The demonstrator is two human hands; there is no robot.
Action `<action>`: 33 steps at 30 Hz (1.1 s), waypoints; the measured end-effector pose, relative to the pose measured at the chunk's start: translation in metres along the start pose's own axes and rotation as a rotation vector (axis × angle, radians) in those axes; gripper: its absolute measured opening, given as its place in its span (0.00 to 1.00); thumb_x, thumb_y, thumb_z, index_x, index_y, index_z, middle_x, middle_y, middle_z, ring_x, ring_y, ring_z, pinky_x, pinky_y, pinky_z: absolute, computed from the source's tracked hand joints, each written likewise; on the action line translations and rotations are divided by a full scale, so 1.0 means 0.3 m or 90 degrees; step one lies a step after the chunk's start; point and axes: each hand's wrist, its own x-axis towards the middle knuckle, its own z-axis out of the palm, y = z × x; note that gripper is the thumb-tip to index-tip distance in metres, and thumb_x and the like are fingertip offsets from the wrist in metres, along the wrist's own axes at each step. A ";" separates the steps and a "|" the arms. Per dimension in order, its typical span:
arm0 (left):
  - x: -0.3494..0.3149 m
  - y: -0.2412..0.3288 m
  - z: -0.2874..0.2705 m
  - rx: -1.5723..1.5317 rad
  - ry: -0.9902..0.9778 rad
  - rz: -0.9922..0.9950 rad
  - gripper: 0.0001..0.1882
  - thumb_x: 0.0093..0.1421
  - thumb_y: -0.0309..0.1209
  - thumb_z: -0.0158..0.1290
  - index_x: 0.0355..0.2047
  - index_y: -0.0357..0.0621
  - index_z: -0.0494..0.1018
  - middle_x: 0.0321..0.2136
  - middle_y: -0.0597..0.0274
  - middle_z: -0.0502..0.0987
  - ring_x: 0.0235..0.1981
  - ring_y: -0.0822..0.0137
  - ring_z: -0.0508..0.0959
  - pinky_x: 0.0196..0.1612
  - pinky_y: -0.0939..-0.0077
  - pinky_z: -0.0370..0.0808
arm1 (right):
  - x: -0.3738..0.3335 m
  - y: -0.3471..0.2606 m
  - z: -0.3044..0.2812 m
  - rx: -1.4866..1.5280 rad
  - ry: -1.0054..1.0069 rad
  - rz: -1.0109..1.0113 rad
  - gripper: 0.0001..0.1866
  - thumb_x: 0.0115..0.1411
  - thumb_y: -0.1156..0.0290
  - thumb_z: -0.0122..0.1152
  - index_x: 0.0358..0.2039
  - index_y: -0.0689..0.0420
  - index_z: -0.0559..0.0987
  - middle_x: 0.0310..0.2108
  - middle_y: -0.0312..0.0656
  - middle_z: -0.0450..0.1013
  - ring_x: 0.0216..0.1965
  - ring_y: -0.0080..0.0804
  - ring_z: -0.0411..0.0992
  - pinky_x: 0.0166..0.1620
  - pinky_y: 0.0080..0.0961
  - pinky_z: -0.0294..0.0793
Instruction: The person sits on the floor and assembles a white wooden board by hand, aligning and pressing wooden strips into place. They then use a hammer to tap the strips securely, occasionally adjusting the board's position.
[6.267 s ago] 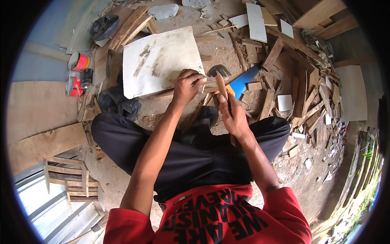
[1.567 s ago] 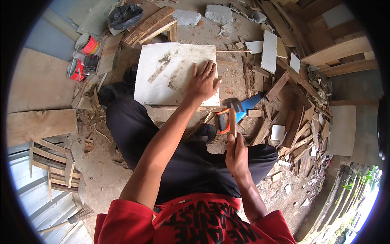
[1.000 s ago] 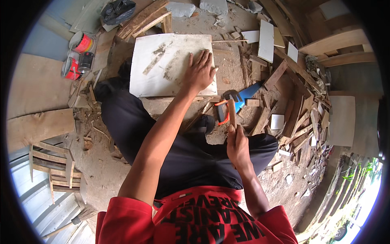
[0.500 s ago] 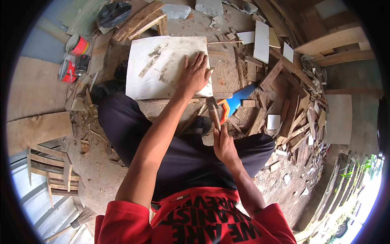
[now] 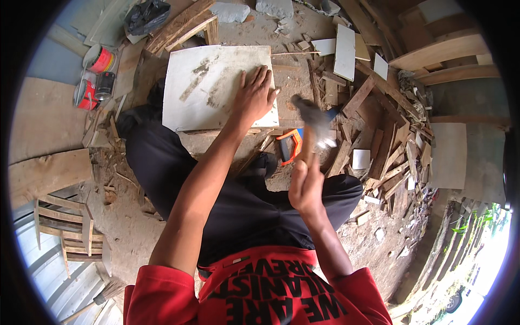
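Note:
My left hand (image 5: 253,97) lies flat with spread fingers on the right part of a white board (image 5: 189,111). Dark smudges mark the board's surface. In my right hand (image 5: 306,187) is a hammer (image 5: 309,143), gripped by its wooden handle. The hammer's dark head is raised and blurred, to the right of the board and apart from it. Behind the hammer a handsaw (image 5: 295,145) with an orange and black handle lies on the ground, its blue blade mostly hidden.
Wood offcuts (image 5: 384,146) are heaped to the right, with a white panel piece (image 5: 345,51) farther off. Red paint cans (image 5: 86,93) stand at the far left. A wooden stand (image 5: 187,27) sits beyond the board. Slatted wooden frames (image 5: 67,222) are at the lower left.
My right hand has lifted the hammer and swung its head to the right, off the board's near right corner. My left hand stays on the board.

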 end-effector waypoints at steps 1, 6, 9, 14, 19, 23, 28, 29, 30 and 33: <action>-0.002 0.004 0.002 -0.006 0.007 0.003 0.32 0.69 0.50 0.41 0.63 0.38 0.64 0.66 0.53 0.64 0.69 0.58 0.59 0.71 0.45 0.48 | -0.034 0.116 0.035 -0.085 -0.036 0.030 0.19 0.72 0.60 0.47 0.41 0.68 0.67 0.18 0.53 0.68 0.17 0.47 0.68 0.21 0.39 0.62; -0.003 -0.002 0.002 -0.028 0.020 0.000 0.32 0.69 0.49 0.41 0.63 0.36 0.64 0.65 0.51 0.64 0.69 0.57 0.59 0.71 0.45 0.48 | -0.078 0.117 0.012 -0.127 -0.102 0.155 0.14 0.72 0.65 0.47 0.36 0.65 0.67 0.21 0.68 0.70 0.29 0.71 0.70 0.25 0.55 0.65; -0.003 -0.015 0.013 -0.034 0.009 -0.010 0.32 0.69 0.47 0.42 0.64 0.36 0.62 0.67 0.52 0.62 0.69 0.56 0.58 0.71 0.45 0.46 | -0.043 -0.024 -0.044 -0.094 -0.129 0.197 0.16 0.73 0.63 0.45 0.36 0.65 0.68 0.18 0.62 0.69 0.25 0.66 0.73 0.23 0.45 0.66; -0.004 -0.005 0.016 -0.031 -0.012 -0.010 0.32 0.69 0.48 0.42 0.65 0.37 0.61 0.67 0.52 0.61 0.70 0.57 0.57 0.72 0.45 0.45 | 0.005 -0.220 -0.096 0.108 0.041 0.003 0.27 0.72 0.45 0.39 0.33 0.60 0.66 0.16 0.29 0.59 0.15 0.13 0.55 0.17 0.12 0.51; -0.002 -0.015 0.005 -0.050 0.010 -0.005 0.32 0.69 0.47 0.42 0.64 0.37 0.62 0.67 0.50 0.61 0.69 0.56 0.58 0.71 0.44 0.47 | -0.006 0.083 0.039 -0.044 -0.008 -0.009 0.19 0.73 0.59 0.43 0.37 0.66 0.67 0.16 0.49 0.66 0.15 0.45 0.64 0.20 0.34 0.59; -0.012 0.016 0.011 -0.051 0.011 0.004 0.31 0.69 0.47 0.43 0.63 0.37 0.63 0.66 0.50 0.62 0.69 0.55 0.59 0.71 0.44 0.48 | -0.059 0.142 0.037 -0.120 -0.092 0.181 0.15 0.72 0.66 0.47 0.38 0.68 0.68 0.22 0.66 0.68 0.28 0.70 0.68 0.26 0.46 0.64; -0.011 -0.008 0.018 -0.019 -0.007 -0.009 0.33 0.68 0.48 0.43 0.65 0.37 0.61 0.67 0.53 0.61 0.69 0.58 0.58 0.71 0.47 0.47 | 0.009 -0.078 -0.055 -0.080 -0.097 0.179 0.17 0.72 0.64 0.46 0.43 0.69 0.68 0.19 0.62 0.71 0.25 0.67 0.73 0.24 0.46 0.69; -0.008 -0.017 0.011 -0.010 -0.009 -0.008 0.33 0.68 0.48 0.43 0.65 0.37 0.61 0.67 0.53 0.61 0.69 0.58 0.58 0.71 0.47 0.47 | 0.014 -0.127 -0.069 -0.048 -0.081 0.151 0.17 0.72 0.63 0.46 0.43 0.69 0.67 0.19 0.59 0.71 0.24 0.63 0.74 0.24 0.43 0.69; -0.016 -0.026 0.003 0.000 -0.010 -0.007 0.33 0.68 0.48 0.43 0.65 0.37 0.61 0.67 0.53 0.60 0.69 0.58 0.58 0.71 0.47 0.47 | 0.014 -0.155 -0.076 -0.015 -0.065 0.124 0.17 0.72 0.63 0.46 0.42 0.68 0.67 0.19 0.56 0.71 0.22 0.60 0.75 0.24 0.40 0.69; -0.005 -0.015 0.003 -0.012 -0.015 -0.007 0.34 0.68 0.50 0.42 0.65 0.37 0.60 0.68 0.52 0.60 0.69 0.57 0.59 0.72 0.46 0.46 | 0.005 -0.131 -0.046 0.017 0.013 -0.004 0.19 0.73 0.59 0.44 0.39 0.67 0.68 0.17 0.44 0.66 0.18 0.33 0.67 0.22 0.30 0.64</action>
